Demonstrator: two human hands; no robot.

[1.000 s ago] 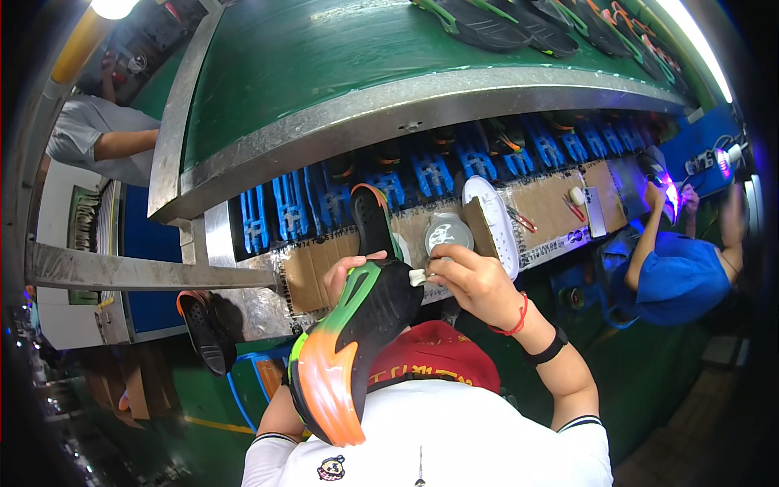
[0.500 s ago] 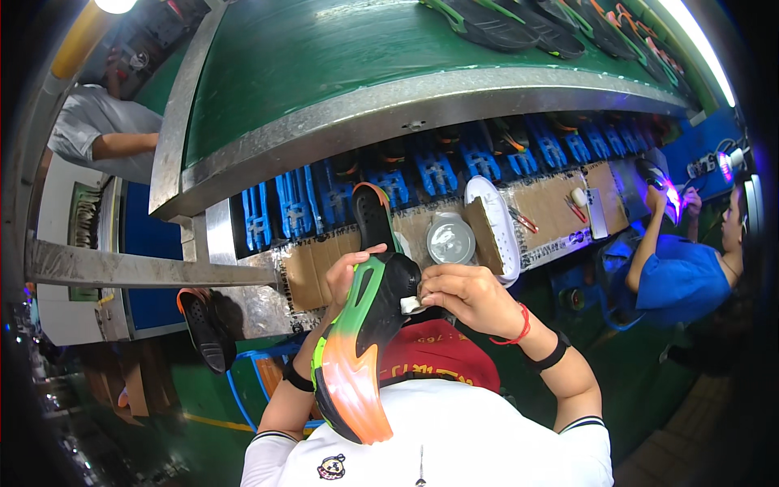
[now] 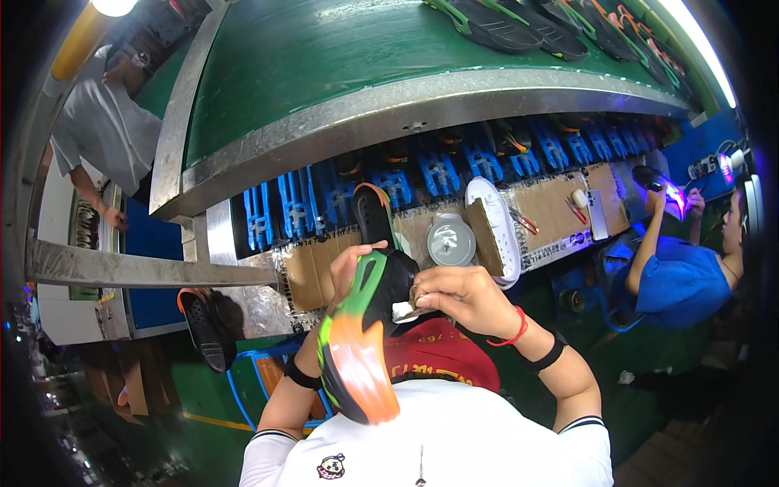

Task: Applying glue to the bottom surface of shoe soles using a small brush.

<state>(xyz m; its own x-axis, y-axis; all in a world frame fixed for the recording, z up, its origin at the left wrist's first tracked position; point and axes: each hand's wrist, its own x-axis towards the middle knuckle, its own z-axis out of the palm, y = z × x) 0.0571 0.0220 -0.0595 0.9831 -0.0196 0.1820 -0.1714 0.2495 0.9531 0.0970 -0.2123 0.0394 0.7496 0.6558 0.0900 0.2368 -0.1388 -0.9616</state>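
Note:
My left hand (image 3: 347, 271) is closed around the far end of a black clog (image 3: 363, 345) with glossy green and orange sides, tilted in front of my chest. Pinched in my right hand (image 3: 464, 294) is a small white pad (image 3: 403, 310), touching or very close to the clog's black part; its exact contact is hidden. Just beyond my hands, a round clear-lidded container (image 3: 451, 242) stands on the bench. A black clog with an orange rim (image 3: 373, 215) lies left of it, and to its right is a white clog-shaped piece (image 3: 495, 231) with cardboard against it.
A cardboard-covered bench (image 3: 307, 276) carries red-handled pliers (image 3: 526, 221). Behind it stand several blue clamps (image 3: 438, 170) under a metal-edged green conveyor (image 3: 324, 65) bearing shoes. Another clog (image 3: 207, 329) sits at the left. A person in blue (image 3: 682, 280) works at right beside violet light; another person (image 3: 109, 122) stands far left.
My right hand and the white pad have shifted slightly left and down along the clog. The clog's near end has risen a little. The person at far left has turned and lowered an arm.

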